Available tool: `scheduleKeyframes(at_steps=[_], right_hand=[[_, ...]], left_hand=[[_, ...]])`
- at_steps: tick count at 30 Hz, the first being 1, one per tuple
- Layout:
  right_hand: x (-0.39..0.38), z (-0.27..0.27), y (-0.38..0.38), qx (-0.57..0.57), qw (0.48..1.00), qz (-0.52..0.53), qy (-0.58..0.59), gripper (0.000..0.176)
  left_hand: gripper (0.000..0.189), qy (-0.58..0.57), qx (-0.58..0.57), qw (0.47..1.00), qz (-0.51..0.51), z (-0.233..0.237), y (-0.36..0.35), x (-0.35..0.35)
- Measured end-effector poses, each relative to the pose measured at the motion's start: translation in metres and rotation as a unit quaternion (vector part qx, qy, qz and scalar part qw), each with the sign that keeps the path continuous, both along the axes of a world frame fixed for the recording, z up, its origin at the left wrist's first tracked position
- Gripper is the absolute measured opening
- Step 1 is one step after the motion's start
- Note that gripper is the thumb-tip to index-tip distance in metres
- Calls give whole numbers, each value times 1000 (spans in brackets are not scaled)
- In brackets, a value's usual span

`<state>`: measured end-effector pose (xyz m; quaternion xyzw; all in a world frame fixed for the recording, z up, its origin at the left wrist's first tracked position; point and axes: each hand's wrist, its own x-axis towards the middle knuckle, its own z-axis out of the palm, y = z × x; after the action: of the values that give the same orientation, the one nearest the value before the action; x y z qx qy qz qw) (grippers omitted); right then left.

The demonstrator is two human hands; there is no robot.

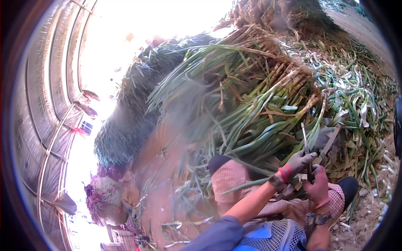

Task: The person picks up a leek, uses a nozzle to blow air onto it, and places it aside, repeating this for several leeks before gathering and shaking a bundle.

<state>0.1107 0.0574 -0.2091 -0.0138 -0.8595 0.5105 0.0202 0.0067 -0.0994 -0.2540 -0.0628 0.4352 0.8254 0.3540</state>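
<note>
My left hand (298, 163), in a grey glove with a red band at the wrist, is closed around a thin dark rod-like tool (306, 140) that points up. Just below and to the right, my right hand (318, 187), in a reddish glove, is closed near the tool's lower end; what it grips is hard to make out. A flat, blade-like strip (331, 140) slants up and right from between the hands. Long green onion stalks (268, 134) with brown roots lie in a heap just beyond both hands.
Another green heap (138, 92) stands at the left, near a bulging sack (109, 201). Loose leaves (356, 90) cover the ground at the right, with short white pieces (387, 184) at the right edge. A rooty pile (276, 14) rises at the back. A ribbed wall (46, 83) curves along the left.
</note>
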Motion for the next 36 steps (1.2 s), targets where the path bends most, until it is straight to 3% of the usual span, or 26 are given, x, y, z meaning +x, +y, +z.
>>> scheduleKeyframes(at_steps=[2,3,4,5,6,7,8,9,10,12,14,15,17,18,20,22,24,26,31,36], right_hand=[[12,-8,-13,20,998,11,50,42],[17,-16,-21,-128,991,-35,7,45],[21,-22,-14,-112,993,3,-38,56],[26,-29,-18,-89,996,-23,4,69],[27,-27,-23,-187,982,-20,18,80],[28,-30,-12,-99,995,5,-16,87],[28,-25,-7,-34,995,30,-90,90],[29,-38,-6,42,995,26,-90,91],[28,-36,-3,36,997,33,-67,92],[26,-38,9,66,989,21,-129,93],[27,-44,23,111,983,-28,-147,92],[25,-44,28,153,973,-67,-159,92],[18,-43,36,186,966,-70,-166,91],[12,-42,40,215,959,-72,-167,90],[-2,-47,46,228,955,-85,-168,88],[-16,-41,46,229,954,-48,-185,88],[-26,-42,40,251,948,-44,-191,86],[-39,-44,36,275,935,-27,-220,84],[-67,-45,32,294,920,-13,-260,87],[-90,-47,42,330,907,6,-260,85]], left_hand=[[28,-10,-94,995,-27,0,-1,7],[27,-36,-39,998,29,4,-2,18],[22,11,-70,997,32,6,-10,22],[17,52,-92,994,20,4,-15,24],[15,28,-96,995,19,0,-14,24],[13,37,-58,997,26,31,-11,36],[13,73,-27,997,19,20,-10,35],[16,49,-66,997,-4,17,-11,33],[23,39,-113,992,-41,5,-12,29],[28,49,-204,975,-76,12,-9,14],[30,159,-208,965,-22,-34,-1,-11],[33,204,-273,940,-35,-37,2,-24],[45,313,-403,859,-33,-64,13,-53],[45,312,-399,861,-37,-60,20,-62],[50,414,-563,710,-83,-44,33,-80],[56,388,-565,719,-118,-55,43,-102],[58,388,-597,685,-155,-66,54,-117],[58,366,-610,685,-159,-77,61,-125],[46,365,-666,619,-199,-67,71,-140],[50,357,-649,637,-215,-70,71,-152]])
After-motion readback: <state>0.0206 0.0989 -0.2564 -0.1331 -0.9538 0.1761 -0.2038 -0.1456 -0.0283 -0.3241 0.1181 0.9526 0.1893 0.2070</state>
